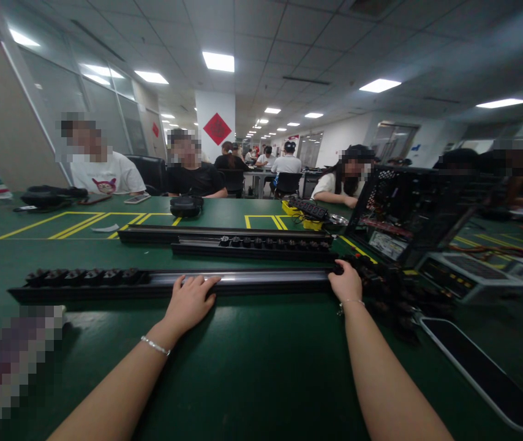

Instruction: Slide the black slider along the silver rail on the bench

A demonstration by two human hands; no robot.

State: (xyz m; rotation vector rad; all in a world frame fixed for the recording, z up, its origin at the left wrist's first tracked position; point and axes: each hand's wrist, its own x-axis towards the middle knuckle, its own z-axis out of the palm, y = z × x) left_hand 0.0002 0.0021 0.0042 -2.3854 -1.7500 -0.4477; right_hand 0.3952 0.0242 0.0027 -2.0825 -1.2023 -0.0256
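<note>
Long black rail lies crosswise on green bench, roughly along far edge. Left hand palm down mid-rail, fingers loosely spread, not clasping. Right hand at rail's right end, fingers curled narrow by a small dark part; can't tell if pinched. Black blocks line rail's left end. Two more rails nearer bench's far edge; loose black parts heaped beyond right hand.

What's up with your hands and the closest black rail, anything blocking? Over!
Left hand rests on near black rail, fingers spread. Right hand at its right end, grip unclear. Dark parts piled beside that end, maybe blocking.
</note>
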